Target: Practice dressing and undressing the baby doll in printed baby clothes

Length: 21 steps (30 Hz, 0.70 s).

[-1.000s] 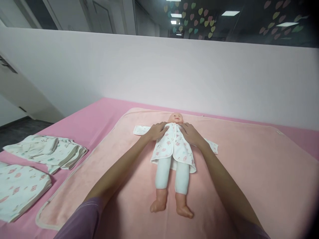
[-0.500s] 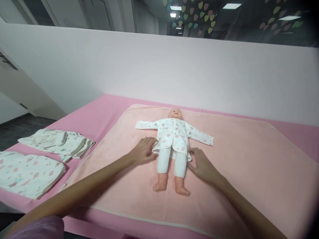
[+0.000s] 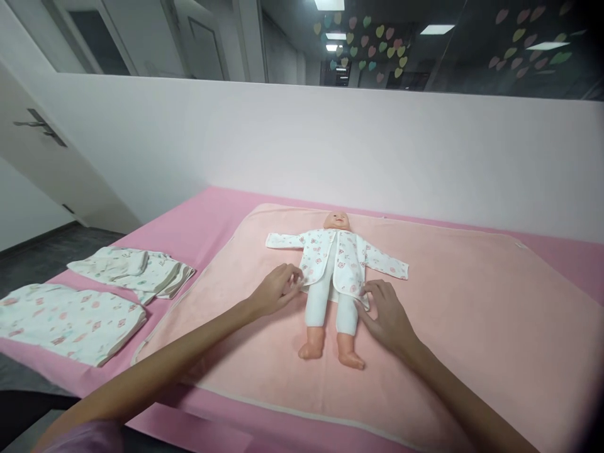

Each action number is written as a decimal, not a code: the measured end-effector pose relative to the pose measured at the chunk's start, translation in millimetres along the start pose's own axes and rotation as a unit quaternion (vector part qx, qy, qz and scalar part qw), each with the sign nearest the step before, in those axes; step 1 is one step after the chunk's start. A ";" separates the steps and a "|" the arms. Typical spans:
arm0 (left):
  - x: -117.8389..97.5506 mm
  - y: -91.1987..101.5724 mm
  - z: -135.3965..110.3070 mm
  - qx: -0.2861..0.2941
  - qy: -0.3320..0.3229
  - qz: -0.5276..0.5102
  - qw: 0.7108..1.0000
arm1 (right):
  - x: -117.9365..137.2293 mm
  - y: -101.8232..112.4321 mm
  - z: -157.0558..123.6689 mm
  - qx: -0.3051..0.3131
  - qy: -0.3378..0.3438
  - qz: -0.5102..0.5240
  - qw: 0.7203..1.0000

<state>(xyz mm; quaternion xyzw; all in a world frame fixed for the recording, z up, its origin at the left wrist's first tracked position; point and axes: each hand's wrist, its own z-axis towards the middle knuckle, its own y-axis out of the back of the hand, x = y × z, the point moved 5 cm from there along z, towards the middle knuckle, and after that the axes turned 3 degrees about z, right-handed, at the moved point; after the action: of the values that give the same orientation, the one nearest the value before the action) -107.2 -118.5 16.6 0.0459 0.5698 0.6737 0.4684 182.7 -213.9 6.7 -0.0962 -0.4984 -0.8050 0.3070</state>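
Note:
A baby doll [image 3: 336, 221] lies on its back on a peach blanket [image 3: 453, 314], arms spread. It wears a white printed jacket [image 3: 352, 258] and white leggings [image 3: 317, 301]. The jacket's front is parted at the bottom. My left hand [image 3: 276, 290] pinches the jacket's lower left hem beside the doll's hip. On the other side my right hand [image 3: 384, 314] pinches the lower right hem with thumb and fingers.
The blanket covers a pink mattress [image 3: 202, 220]. Two piles of folded printed baby clothes [image 3: 134, 270] [image 3: 70, 321] lie on its left part. A white wall runs behind, with a door [image 3: 42, 157] at the left.
My hands came down from the doll's chest to the jacket's bottom hem. Between half a second ago and now the two front panels have been pulled apart at the bottom.

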 end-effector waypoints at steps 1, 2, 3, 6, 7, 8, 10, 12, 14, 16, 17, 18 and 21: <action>-3.0 -1.6 13.9 -0.012 0.008 -0.015 1.000 | 7.3 -3.7 13.6 0.002 0.009 -0.011 1.000; -4.3 -3.8 29.8 -0.020 0.020 -0.029 0.999 | 13.5 -8.4 29.0 0.002 0.012 -0.024 1.000; -3.9 -6.8 46.6 -0.020 0.036 -0.044 0.998 | 18.0 -13.8 45.1 0.001 0.007 -0.036 0.999; 3.9 -18.4 90.7 0.044 0.096 -0.084 0.991 | 19.7 -30.5 87.3 0.008 -0.053 -0.057 0.997; 6.8 -21.2 100.8 0.072 0.111 -0.089 0.987 | 17.3 -35.4 97.0 0.015 -0.080 -0.057 0.995; 8.8 -22.7 108.6 0.094 0.119 -0.087 0.985 | 14.3 -39.4 104.0 0.021 -0.104 -0.059 0.993; 10.0 -21.8 118.1 0.115 0.116 -0.071 0.984 | 8.8 -44.5 111.3 0.030 -0.127 -0.069 0.989; 8.2 -18.7 122.3 0.122 0.105 -0.051 0.986 | 5.7 -46.9 112.1 0.042 -0.116 -0.083 0.989; 4.4 -15.3 124.6 0.130 0.102 -0.039 0.985 | 5.5 -47.9 109.7 0.052 -0.083 -0.091 0.991; -0.6 -12.2 127.9 0.143 0.106 -0.043 0.983 | 7.3 -48.0 106.5 0.050 -0.053 -0.098 0.993; -3.4 -11.0 130.2 0.151 0.109 -0.048 0.981 | 8.5 -48.2 105.2 0.043 -0.044 -0.103 0.993; -6.5 -10.1 133.0 0.158 0.111 -0.052 0.980 | 9.6 -48.7 104.0 0.035 -0.040 -0.109 0.993; -15.6 -10.5 141.2 0.175 0.111 -0.050 0.977 | 12.2 -53.1 100.8 0.013 -0.052 -0.127 0.990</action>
<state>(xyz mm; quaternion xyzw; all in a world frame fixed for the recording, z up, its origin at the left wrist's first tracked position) -8.4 -27.8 64.4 0.0236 0.7290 0.5399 0.4201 126.4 -115.2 21.7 -0.0699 -0.5326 -0.8247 0.1769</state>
